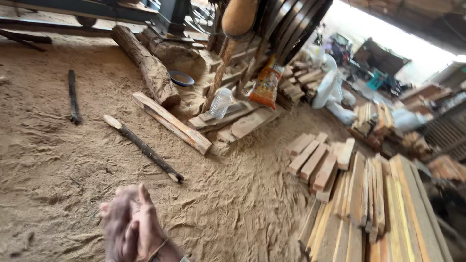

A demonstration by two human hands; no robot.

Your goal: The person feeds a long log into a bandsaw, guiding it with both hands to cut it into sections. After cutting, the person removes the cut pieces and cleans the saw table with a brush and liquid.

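Two hands [131,225] are seen at the near bottom edge, pressed flat together palm to palm, fingers extended; nothing is gripped between them as far as can be told, though motion blur hides detail. Which hand lies on top cannot be told. They hang above the sawdust floor [58,145], well apart from everything else; the nearest thing is a dark thin stick [145,149] lying just beyond them.

Risks judged: footing on loose sawdust could be lost, and the stick or the pale plank [171,122] farther off could be tripped over. Splinters could be picked up bare-handed from the stacked cut boards [369,199] at near right. The rough log [148,65] could roll if nudged.

Packaging: an orange and yellow snack bag [266,83], upright and rectangular, is hung or leaned at far centre against wooden slats. A clear plastic bottle [221,103], ribbed, is stood tilted just left of it on scrap boards. White sacks [332,92] are piled at far right. A blue bowl [181,77] sits beside the log.
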